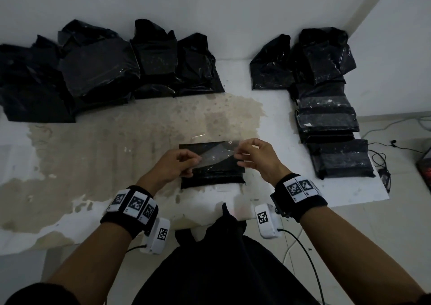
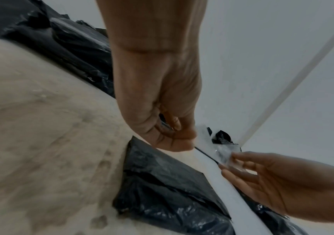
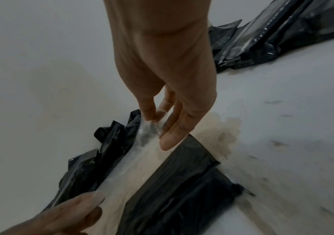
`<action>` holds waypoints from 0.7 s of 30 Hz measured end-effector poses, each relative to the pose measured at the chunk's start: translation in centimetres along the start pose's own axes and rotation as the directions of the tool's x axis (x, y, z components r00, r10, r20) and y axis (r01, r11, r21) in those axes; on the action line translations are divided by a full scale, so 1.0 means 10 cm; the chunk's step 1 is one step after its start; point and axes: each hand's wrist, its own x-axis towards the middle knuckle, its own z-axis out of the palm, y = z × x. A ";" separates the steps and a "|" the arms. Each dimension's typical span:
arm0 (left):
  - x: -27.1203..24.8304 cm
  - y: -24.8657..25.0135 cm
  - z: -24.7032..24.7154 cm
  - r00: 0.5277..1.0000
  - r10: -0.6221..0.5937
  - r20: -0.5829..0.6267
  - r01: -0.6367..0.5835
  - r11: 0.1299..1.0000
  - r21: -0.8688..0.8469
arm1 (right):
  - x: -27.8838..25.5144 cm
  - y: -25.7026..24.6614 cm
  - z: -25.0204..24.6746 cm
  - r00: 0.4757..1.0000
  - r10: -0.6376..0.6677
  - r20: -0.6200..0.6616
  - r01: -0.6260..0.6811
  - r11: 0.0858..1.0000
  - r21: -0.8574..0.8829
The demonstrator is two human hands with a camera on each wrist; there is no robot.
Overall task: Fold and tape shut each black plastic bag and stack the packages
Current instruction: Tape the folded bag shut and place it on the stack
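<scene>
A folded black plastic bag (image 1: 211, 164) lies flat on the table in front of me. Above it I hold a strip of clear tape (image 1: 215, 154) stretched between both hands. My left hand (image 1: 180, 164) pinches the tape's left end, and my right hand (image 1: 254, 155) pinches its right end between thumb and forefinger. In the left wrist view the left hand (image 2: 174, 136) grips the tape just over the bag (image 2: 162, 182). From the right wrist view the right hand (image 3: 156, 117) pinches the tape (image 3: 138, 152) above the bag (image 3: 182, 182).
A heap of loose black bags (image 1: 93, 71) lies along the wall at the back left. Taped packages (image 1: 326, 118) are stacked at the right, near the table's right edge (image 1: 377, 188). Cables (image 1: 382, 160) lie on the floor beyond. The tabletop (image 1: 116, 146) is stained brown.
</scene>
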 end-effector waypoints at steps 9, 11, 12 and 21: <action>0.01 -0.26 -0.09 0.994 -0.077 -0.080 0.085 0.992 0.092 | -0.09 0.23 0.00 0.997 0.080 0.017 -0.081 0.992 0.101; 0.03 -0.25 -0.03 0.995 -0.062 -0.083 0.071 0.992 0.109 | -0.13 0.18 0.03 0.997 0.060 0.058 -0.065 0.994 0.092; 0.04 -0.25 0.00 0.996 -0.041 -0.083 0.053 0.988 0.144 | -0.15 0.16 0.04 0.997 0.047 0.068 -0.052 0.996 0.073; 0.25 -0.11 0.39 0.983 0.035 -0.180 0.057 0.873 0.484 | -0.24 -0.06 0.05 0.986 -0.038 0.162 0.044 0.998 -0.034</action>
